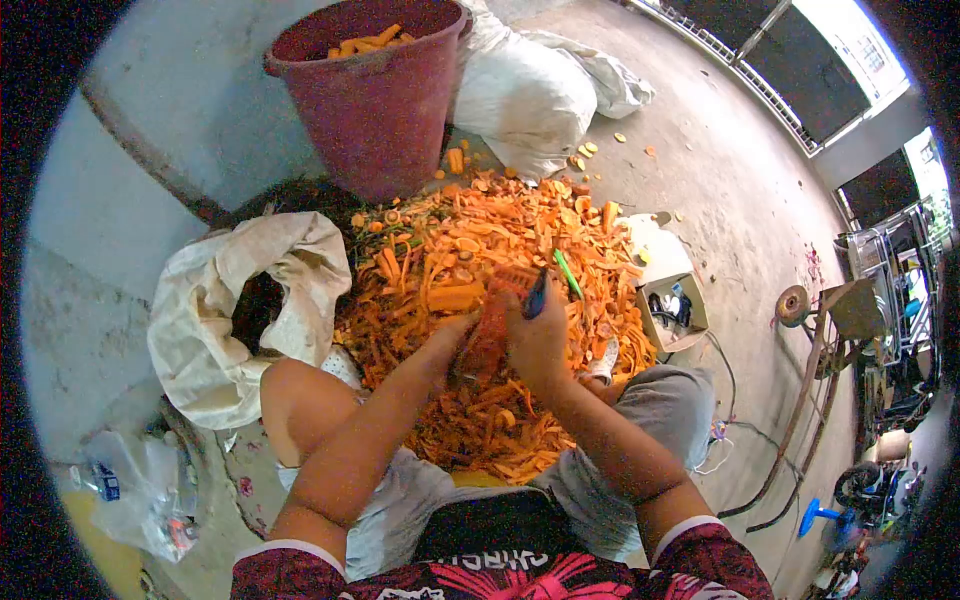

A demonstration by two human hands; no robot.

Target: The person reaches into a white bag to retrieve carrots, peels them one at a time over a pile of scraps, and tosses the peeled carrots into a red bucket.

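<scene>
Low over a heap of orange carrot peelings and trimmed ends [480,230], my two hands are close together. My left hand [458,335] is closed around a reddish-orange carrot [484,342], which lies slanted between the hands and looks blurred. My right hand [537,335] grips a tool with a dark blue handle [537,294]; its working end is hidden, so whether it is a peeler or a knife cannot be told. A bright green strip-like object [568,274] rests on the heap just beyond my right hand.
A maroon bucket [370,115] holding carrots stands behind the heap, beside white sacks [525,95]. An open cream sack [185,320] lies left. At right are a cardboard box [680,335] with dark items and a hand cart [815,400]. A plastic bag [140,490] lies lower left.
</scene>
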